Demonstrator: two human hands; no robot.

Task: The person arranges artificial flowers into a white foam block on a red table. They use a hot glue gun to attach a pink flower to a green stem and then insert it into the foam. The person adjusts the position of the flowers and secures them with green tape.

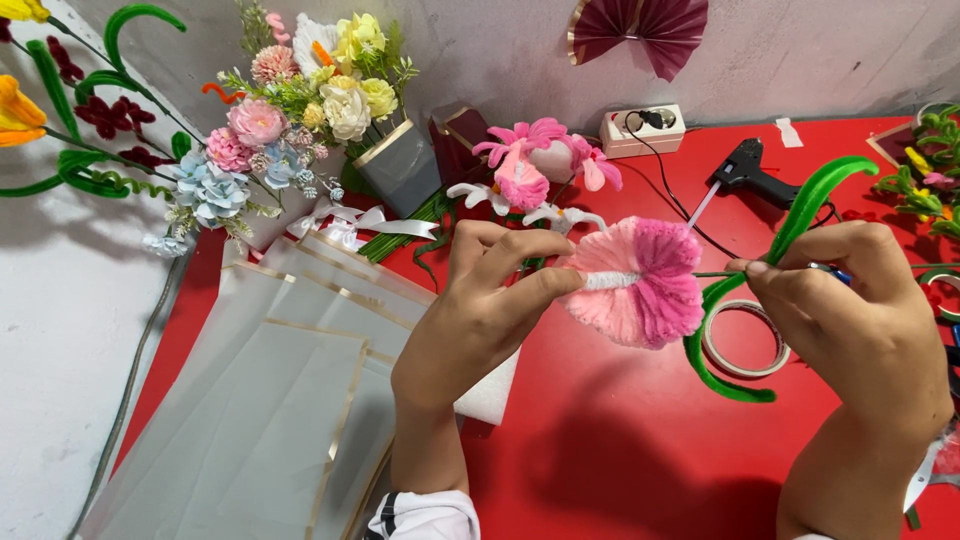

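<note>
Pinching pink pipe-cleaner flower [640, 285], both hands

Bare red desk [620, 450] lies open at six o'clock, between and below the two hands. At nine o'clock a stack of translucent gold-edged wrapping sheets [270, 420] covers the surface. At twelve, a black glue gun [750, 175] and white power strip [642, 131] crowd the back. A tape roll [745, 340] sits at three.
</note>
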